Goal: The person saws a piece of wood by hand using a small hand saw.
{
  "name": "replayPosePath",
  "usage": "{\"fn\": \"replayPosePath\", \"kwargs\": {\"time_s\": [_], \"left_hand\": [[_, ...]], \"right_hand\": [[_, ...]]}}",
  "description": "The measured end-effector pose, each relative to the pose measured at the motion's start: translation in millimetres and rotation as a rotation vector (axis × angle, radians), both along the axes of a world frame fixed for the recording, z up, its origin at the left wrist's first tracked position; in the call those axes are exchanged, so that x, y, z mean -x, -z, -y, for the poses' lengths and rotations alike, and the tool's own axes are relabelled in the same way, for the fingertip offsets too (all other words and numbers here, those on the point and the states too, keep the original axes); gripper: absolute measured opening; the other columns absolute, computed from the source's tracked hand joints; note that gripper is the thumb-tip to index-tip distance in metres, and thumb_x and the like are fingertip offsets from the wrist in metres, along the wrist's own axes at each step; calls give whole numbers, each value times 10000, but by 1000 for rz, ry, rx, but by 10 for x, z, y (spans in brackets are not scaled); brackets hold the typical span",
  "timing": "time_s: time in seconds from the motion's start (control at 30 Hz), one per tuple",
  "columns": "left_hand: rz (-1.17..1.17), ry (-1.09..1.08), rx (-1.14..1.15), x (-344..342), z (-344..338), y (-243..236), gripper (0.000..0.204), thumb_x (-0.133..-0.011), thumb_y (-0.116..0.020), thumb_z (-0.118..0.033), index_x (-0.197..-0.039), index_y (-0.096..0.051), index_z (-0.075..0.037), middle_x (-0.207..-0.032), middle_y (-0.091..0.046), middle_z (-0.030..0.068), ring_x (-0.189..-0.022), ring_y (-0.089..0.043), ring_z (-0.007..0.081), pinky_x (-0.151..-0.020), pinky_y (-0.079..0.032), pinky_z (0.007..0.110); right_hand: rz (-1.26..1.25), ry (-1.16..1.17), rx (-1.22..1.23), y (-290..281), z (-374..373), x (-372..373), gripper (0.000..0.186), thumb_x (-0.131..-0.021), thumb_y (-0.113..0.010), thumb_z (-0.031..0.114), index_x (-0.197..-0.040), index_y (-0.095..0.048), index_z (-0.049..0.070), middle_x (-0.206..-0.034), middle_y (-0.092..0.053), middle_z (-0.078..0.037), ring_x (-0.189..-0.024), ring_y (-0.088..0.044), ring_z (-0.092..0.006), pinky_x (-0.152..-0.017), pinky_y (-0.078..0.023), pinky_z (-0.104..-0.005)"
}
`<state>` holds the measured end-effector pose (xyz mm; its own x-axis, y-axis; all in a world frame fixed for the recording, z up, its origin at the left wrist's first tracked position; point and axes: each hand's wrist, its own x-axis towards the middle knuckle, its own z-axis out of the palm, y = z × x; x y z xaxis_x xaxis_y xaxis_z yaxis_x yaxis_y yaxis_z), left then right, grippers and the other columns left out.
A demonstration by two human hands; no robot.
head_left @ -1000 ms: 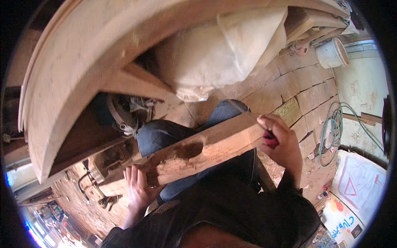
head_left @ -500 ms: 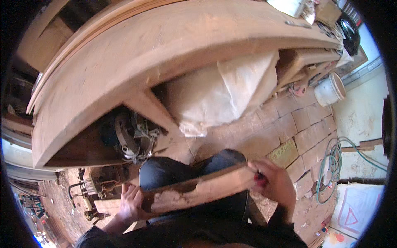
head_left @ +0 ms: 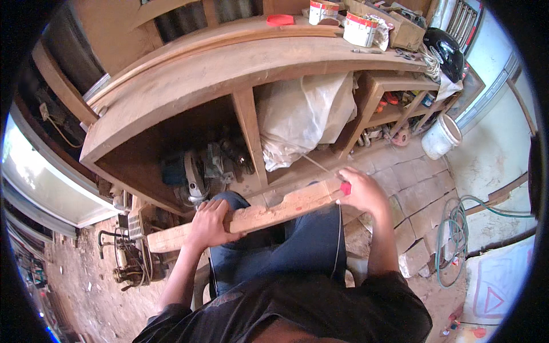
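My left hand [head_left: 214, 226] is closed round a light wooden beam [head_left: 280, 210], which lies across my knees with a notch in its upper edge and its left part reaching past my hand. My right hand [head_left: 357, 194], at the beam's right end, is closed on a red-handled tool [head_left: 344, 188]; a thin straight rod or blade runs from it up to the left over the beam. I cannot make out which kind of tool it is. My legs in dark trousers [head_left: 274, 257] are bent beneath the beam.
A curved wooden counter [head_left: 189, 80] holds power tools [head_left: 191, 177], a white sheet [head_left: 303, 114], paint cans [head_left: 359, 31] and a black helmet [head_left: 443, 51]. At right are a white bucket [head_left: 440, 137] and green hose [head_left: 449, 234]; at left, a machine [head_left: 128, 257].
The view has tilted up, showing more of the counter top. The beam has dropped slightly to the left in view, and my left hand now grips it farther in from its left end.
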<state>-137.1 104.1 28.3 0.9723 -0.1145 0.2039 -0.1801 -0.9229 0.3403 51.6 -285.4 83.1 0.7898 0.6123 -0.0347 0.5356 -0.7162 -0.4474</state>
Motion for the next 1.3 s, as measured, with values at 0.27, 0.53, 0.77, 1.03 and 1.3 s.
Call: {"fn": "replayPosePath", "kwargs": {"time_s": [0.27,0.53,0.77,1.03,1.3], "left_hand": [[-297,-86,33,48,38,38,726,-695,-853,-657,-1163,-761,-109,-808,-752,165,-816,-756,384,-743,-606,484],[-244,-85,122,124,-32,33,673,-656,-903,-535,-1132,-762,-81,-815,-746,173,-798,-752,376,-732,-587,482],[-211,6,42,199,50,-12,659,-726,-851,-575,-1147,-730,-84,-887,-751,210,-894,-736,414,-800,-589,498],[-170,-18,-21,229,70,21,714,-726,-874,-560,-1211,-701,-66,-1064,-753,197,-993,-730,393,-854,-580,488],[76,127,215,151,-66,206,825,-846,-691,-729,-1202,-696,15,-1090,-702,238,-1078,-663,433,-957,-510,502]], "right_hand": [[-16,94,39,68,7,145,663,-739,-891,145,-1331,-614,34,-1302,-654,-183,-1191,-646,-406,-980,-537,-468],[128,172,-223,348,-18,464,665,-800,-851,97,-1407,-591,16,-1292,-673,-166,-1189,-669,-335,-1025,-518,-399],[141,312,-694,826,90,666,543,-878,-832,103,-1372,-627,11,-1199,-685,-107,-1105,-661,-194,-965,-527,-348],[-261,389,-525,115,40,1051,473,-934,-771,116,-1349,-565,20,-1132,-636,-72,-981,-630,-138,-830,-534,-306],[-838,31,-1007,105,-1309,1403,801,-995,-619,-24,-1636,-163,127,-1163,-623,-123,-988,-643,-165,-891,-560,-353]]}}
